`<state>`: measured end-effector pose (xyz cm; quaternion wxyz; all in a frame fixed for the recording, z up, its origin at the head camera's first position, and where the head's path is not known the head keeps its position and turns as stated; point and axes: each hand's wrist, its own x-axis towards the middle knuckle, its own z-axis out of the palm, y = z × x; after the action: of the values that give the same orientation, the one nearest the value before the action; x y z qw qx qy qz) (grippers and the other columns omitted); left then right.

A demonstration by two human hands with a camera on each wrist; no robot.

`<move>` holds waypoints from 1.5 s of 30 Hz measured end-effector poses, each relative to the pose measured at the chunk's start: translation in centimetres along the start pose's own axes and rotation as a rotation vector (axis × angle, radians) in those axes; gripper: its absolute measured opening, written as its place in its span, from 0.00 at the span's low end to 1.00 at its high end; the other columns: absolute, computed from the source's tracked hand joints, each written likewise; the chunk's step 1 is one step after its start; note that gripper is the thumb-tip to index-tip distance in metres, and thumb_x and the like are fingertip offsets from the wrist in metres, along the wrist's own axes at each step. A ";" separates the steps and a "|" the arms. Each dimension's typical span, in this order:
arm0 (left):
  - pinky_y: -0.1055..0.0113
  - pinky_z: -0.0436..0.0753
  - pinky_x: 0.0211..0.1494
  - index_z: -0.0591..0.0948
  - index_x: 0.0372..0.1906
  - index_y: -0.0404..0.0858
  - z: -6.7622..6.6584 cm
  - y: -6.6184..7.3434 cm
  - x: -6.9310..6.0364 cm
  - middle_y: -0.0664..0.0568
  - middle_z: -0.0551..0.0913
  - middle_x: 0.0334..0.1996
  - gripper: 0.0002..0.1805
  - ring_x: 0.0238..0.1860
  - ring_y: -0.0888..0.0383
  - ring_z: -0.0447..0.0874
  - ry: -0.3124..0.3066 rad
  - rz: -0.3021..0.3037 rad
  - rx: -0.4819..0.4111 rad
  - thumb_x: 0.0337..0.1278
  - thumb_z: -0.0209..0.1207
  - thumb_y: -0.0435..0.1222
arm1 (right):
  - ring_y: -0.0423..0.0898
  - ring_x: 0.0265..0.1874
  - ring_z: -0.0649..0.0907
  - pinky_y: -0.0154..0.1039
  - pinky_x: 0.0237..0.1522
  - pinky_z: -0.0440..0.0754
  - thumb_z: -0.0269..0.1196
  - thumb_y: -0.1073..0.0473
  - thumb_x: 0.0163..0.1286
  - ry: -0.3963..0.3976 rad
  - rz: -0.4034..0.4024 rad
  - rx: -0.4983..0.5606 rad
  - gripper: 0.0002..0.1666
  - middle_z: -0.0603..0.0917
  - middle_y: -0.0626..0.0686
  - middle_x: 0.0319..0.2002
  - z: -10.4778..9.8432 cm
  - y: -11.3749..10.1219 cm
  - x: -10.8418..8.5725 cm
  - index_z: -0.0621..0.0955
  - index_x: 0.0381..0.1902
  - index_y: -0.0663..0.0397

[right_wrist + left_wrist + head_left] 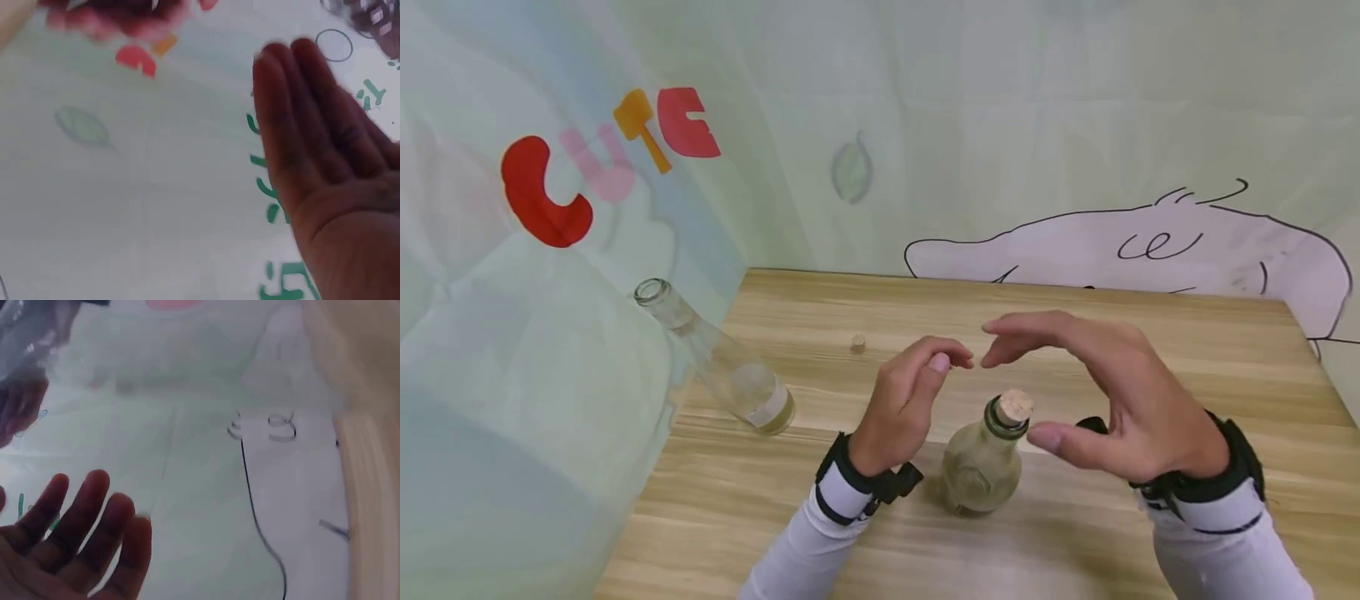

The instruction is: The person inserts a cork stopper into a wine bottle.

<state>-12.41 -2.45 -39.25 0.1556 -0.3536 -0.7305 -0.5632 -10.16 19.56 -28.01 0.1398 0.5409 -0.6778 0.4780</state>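
Note:
A squat greenish glass bottle (981, 471) stands upright on the wooden table, a cork (1017, 406) set in its mouth. My right hand (1112, 392) hovers with its fingers arched and its thumb spread, the thumb tip beside the bottle's neck; whether it touches the glass I cannot tell. On the other side, my left hand (906, 400) is held loosely bent, holding nothing. The right wrist view shows the right hand's fingers (275, 100) extended and bare. In the left wrist view, the left fingers (87, 512) are parted and relaxed.
To the left is a tall clear glass bottle (718, 367) with a pale label and no stopper in its mouth. A small cork (858, 342) lies on the table (805, 308) behind my left hand. Printed cloth (775, 150) hangs along the back and left sides.

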 end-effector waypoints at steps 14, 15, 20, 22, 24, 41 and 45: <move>0.48 0.67 0.68 0.57 0.72 0.28 4.2 -1.5 -1.8 0.33 0.69 0.65 0.47 0.66 0.44 0.68 -0.295 0.264 -0.340 0.57 0.67 0.48 | 0.58 0.48 0.80 0.53 0.60 0.66 0.28 0.47 0.78 0.037 0.262 0.742 0.38 0.82 0.64 0.46 4.9 2.1 -3.0 0.73 0.64 0.68; 0.50 0.69 0.67 0.59 0.69 0.27 4.5 -1.5 -1.8 0.35 0.71 0.63 0.48 0.64 0.46 0.71 -0.296 0.273 -0.332 0.51 0.71 0.44 | 0.58 0.46 0.80 0.53 0.59 0.67 0.27 0.46 0.78 0.041 0.257 0.766 0.39 0.83 0.64 0.44 5.1 2.1 -3.1 0.74 0.62 0.69; 0.75 0.79 0.39 0.74 0.46 0.33 4.9 -1.6 -2.6 0.51 0.79 0.33 0.27 0.36 0.69 0.76 -0.255 0.235 -0.182 0.41 0.75 0.35 | 0.55 0.30 0.79 0.50 0.42 0.76 0.28 0.43 0.78 0.062 0.298 0.838 0.40 0.80 0.61 0.29 6.1 2.3 -3.3 0.79 0.44 0.68; 0.78 0.77 0.32 0.75 0.41 0.35 4.9 -1.5 -2.9 0.53 0.78 0.28 0.20 0.31 0.72 0.73 -0.245 0.194 -0.163 0.43 0.73 0.33 | 0.54 0.25 0.76 0.50 0.33 0.76 0.30 0.42 0.77 0.080 0.329 0.831 0.38 0.77 0.59 0.25 6.4 2.2 -3.4 0.77 0.36 0.66; 0.77 0.79 0.33 0.76 0.40 0.36 5.0 -1.4 -3.1 0.53 0.81 0.30 0.18 0.32 0.71 0.75 -0.236 0.156 -0.172 0.42 0.71 0.31 | 0.53 0.22 0.75 0.50 0.29 0.75 0.32 0.41 0.76 0.095 0.350 0.807 0.36 0.74 0.58 0.22 6.6 2.2 -3.4 0.75 0.32 0.64; 0.77 0.80 0.35 0.76 0.42 0.33 5.3 -1.5 -3.0 0.49 0.82 0.32 0.25 0.33 0.67 0.78 -0.213 0.213 -0.108 0.31 0.72 0.27 | 0.49 0.14 0.70 0.44 0.19 0.72 0.40 0.52 0.70 0.208 0.378 0.685 0.20 0.69 0.54 0.15 7.5 1.5 -2.5 0.73 0.24 0.56; 0.77 0.80 0.36 0.76 0.41 0.34 5.4 -1.6 -3.0 0.50 0.82 0.31 0.25 0.32 0.67 0.78 -0.211 0.219 -0.105 0.30 0.72 0.27 | 0.48 0.14 0.70 0.44 0.19 0.72 0.40 0.53 0.69 0.218 0.382 0.671 0.20 0.69 0.53 0.15 7.5 1.4 -2.5 0.72 0.24 0.55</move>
<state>-10.49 1.40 -43.96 0.1196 -0.4960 -0.6694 -0.5400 -7.97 15.01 -34.29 -0.0650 0.3668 -0.5537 0.7447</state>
